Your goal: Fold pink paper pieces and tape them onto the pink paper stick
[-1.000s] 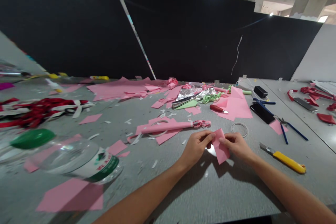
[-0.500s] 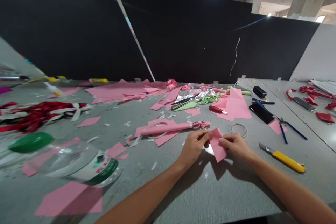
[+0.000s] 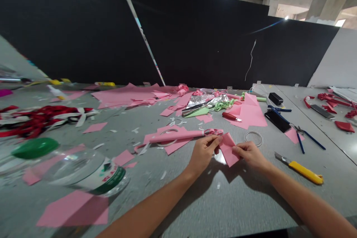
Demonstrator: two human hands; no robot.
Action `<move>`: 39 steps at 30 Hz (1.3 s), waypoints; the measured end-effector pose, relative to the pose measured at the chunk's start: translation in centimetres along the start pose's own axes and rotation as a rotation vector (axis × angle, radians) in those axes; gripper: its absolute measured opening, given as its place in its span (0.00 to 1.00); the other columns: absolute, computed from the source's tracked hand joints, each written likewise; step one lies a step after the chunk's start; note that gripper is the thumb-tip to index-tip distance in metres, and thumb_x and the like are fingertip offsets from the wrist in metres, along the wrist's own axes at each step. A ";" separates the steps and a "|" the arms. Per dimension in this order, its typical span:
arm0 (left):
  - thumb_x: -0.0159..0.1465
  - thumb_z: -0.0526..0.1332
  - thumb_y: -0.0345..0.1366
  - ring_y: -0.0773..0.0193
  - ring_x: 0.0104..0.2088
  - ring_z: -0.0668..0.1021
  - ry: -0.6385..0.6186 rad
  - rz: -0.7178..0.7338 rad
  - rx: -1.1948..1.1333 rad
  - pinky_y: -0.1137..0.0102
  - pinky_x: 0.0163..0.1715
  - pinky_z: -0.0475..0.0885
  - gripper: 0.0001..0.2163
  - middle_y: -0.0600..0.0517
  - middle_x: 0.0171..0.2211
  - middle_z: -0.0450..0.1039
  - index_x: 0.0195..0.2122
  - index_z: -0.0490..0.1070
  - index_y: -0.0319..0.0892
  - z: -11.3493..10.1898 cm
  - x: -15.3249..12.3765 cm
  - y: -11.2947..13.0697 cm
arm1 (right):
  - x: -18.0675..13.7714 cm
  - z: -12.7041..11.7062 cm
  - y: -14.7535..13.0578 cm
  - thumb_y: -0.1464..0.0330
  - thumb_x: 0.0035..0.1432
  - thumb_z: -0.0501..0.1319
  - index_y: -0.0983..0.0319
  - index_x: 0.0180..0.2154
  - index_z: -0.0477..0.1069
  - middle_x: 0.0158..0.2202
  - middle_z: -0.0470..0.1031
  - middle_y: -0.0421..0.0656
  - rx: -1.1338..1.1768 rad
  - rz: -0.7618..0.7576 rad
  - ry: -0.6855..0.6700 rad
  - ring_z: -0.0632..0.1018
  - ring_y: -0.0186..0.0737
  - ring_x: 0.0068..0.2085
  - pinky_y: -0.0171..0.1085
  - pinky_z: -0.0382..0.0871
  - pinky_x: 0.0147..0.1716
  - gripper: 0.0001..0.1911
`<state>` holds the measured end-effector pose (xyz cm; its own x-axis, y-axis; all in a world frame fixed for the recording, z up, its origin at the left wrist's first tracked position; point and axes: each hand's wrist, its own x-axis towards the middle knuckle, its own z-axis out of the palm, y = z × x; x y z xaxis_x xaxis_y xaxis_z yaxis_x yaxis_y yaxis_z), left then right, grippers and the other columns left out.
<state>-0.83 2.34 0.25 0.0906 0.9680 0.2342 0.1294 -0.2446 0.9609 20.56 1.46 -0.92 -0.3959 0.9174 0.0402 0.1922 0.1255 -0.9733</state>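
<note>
A small pink paper piece (image 3: 229, 150) is held up just above the grey table (image 3: 195, 200) between both hands. My left hand (image 3: 203, 152) pinches its upper left edge with closed fingers. Its right edge is pinched by my right hand (image 3: 249, 153), thumb on top. Just behind the hands lie a rolled pink paper tube (image 3: 178, 135) with a curled pink end (image 3: 213, 131) and a thin white ring (image 3: 254, 137).
A lying clear bottle with green cap (image 3: 69, 165) sits at the left, pink sheets (image 3: 74, 212) around it. A yellow utility knife (image 3: 302, 170), blue-handled pliers (image 3: 304, 137), a black phone (image 3: 277, 119), a red knife (image 3: 231, 116), foil (image 3: 206, 100) and red ribbons (image 3: 36, 119) lie scattered.
The hands have shifted slightly farther from me with the pink piece, and the paper has tilted so it spreads wider between the fingers.
</note>
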 end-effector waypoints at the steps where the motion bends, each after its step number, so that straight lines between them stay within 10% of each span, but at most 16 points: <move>1: 0.67 0.65 0.50 0.65 0.22 0.70 0.002 0.000 0.003 0.70 0.26 0.64 0.18 0.55 0.19 0.69 0.27 0.77 0.40 0.0 0.0 0.0 | 0.0 0.0 0.0 0.42 0.63 0.64 0.61 0.23 0.67 0.22 0.60 0.36 -0.002 0.001 0.009 0.59 0.33 0.26 0.38 0.51 0.27 0.31; 13: 0.67 0.65 0.49 0.66 0.22 0.71 0.062 0.027 -0.010 0.71 0.26 0.64 0.17 0.55 0.19 0.70 0.28 0.77 0.41 -0.5 0.4 -0.4 | 0.0 1.0 1.0 0.41 0.57 0.70 0.63 0.29 0.77 0.30 0.83 0.50 0.235 0.161 -0.050 0.84 0.44 0.32 0.43 0.79 0.37 0.30; 39: 0.66 0.67 0.51 0.66 0.23 0.71 0.044 -0.030 -0.112 0.71 0.27 0.67 0.19 0.55 0.21 0.69 0.26 0.73 0.42 -0.4 0.8 -1.1 | -0.2 0.8 0.8 0.49 0.53 0.76 0.66 0.32 0.82 0.30 0.85 0.51 0.267 0.215 -0.064 0.85 0.42 0.30 0.42 0.81 0.36 0.24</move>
<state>-1.34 3.35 -0.53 0.0450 0.9770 0.2086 0.0203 -0.2097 0.9776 20.07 1.03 -1.94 -0.4287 0.8857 -0.1781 0.0388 -0.1789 -0.9831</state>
